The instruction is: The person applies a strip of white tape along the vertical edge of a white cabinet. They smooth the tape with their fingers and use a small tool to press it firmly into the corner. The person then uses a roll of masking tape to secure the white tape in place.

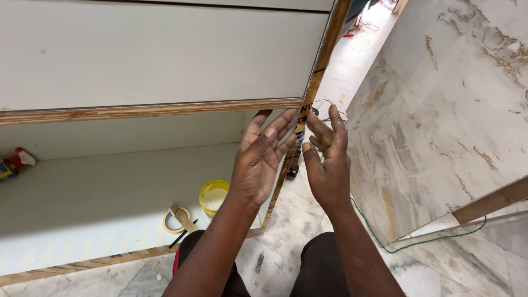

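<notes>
Both hands are up at the outer corner of a white cabinet carcass, where a horizontal shelf front meets the upright side panel. The left hand [259, 159] is spread flat, palm toward the cabinet, its fingertips lying against the raw plywood edge of the side panel [322, 60] just below the shelf edge [148, 110]. The right hand [329, 159] stands just beside it on the outer side of that panel, fingers extended and slightly curled, palm turned toward the left hand; whether it touches the wood I cannot tell. Neither grip is closed on anything: both hands are loose and empty, feeling rather than holding. My judgement is that the step in hand is checking or smoothing the bare edge at this corner, perhaps readying it for a covering strip. The next move would seem to call for a steady, flat pass of the fingers along the narrow edge, with the two hands kept on either side of the panel. Both forearms rise from the lower middle of the view, wrists nearly straight, the person crouched over dark trousers. Inside the cabinet, on its white bottom board [110, 187], lie a roll of masking tape [177, 220], a small yellow tub [213, 196] and a dark pen [184, 235]; a spray bottle [14, 164] sits at the far left. A green cable [418, 242] trails over the marble floor [297, 214] at the right.
</notes>
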